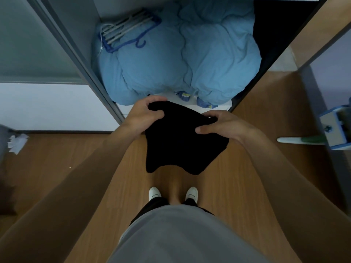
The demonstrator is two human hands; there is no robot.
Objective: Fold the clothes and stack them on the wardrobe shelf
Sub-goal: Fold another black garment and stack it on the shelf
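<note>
Head camera, looking down: I stood at the open wardrobe [79, 25] with a black garment [182, 143] held in the air above the wooden floor [76, 168], just short of the wardrobe's white lower ledge [214, 106]. My left hand [146, 112] pinched its far corner, thumb over the cloth. My right hand [218, 126] gripped the opposite edge, fingers curled round it. The garment hung slack between them with its lower edge uneven, so I judged the folding under way, not finished. A blue duvet [180, 54] filled the compartment ahead, with hangers [125, 31] lying on it. The next move, I judged, called for bringing the halves together evenly. The shelf meant for the stack was not in view.
</note>
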